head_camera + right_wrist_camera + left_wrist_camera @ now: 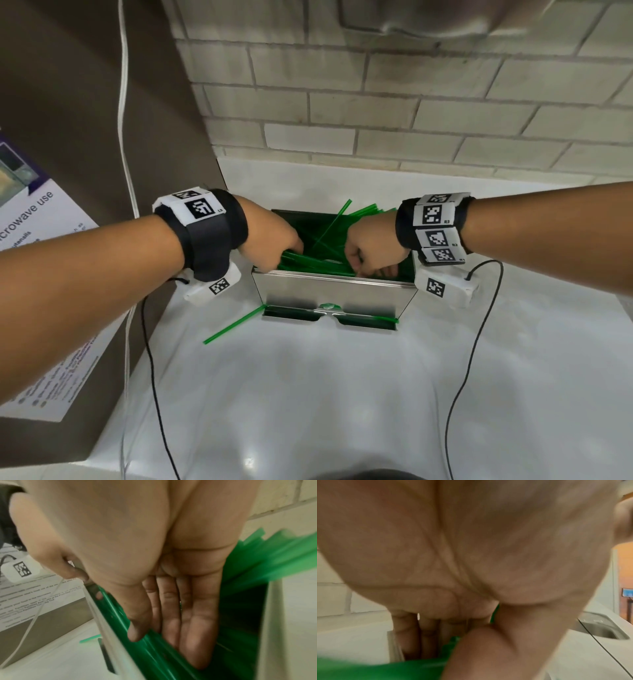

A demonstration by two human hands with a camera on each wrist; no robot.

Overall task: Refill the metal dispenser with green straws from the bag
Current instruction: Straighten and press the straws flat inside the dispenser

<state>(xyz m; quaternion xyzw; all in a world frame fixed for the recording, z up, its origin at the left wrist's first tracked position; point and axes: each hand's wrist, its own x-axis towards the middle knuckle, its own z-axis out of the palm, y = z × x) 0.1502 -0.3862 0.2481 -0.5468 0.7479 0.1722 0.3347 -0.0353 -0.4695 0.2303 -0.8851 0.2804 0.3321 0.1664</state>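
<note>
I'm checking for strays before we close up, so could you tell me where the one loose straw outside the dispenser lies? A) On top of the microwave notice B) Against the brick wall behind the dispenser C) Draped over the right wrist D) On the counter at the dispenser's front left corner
D: the loose straw lies flat on the counter, slanting away from the front left corner of the dispenser.

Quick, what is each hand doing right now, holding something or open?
Left hand: inside the metal dispenser, grips green straws.
Right hand: open, straight fingers on the straws.
</note>
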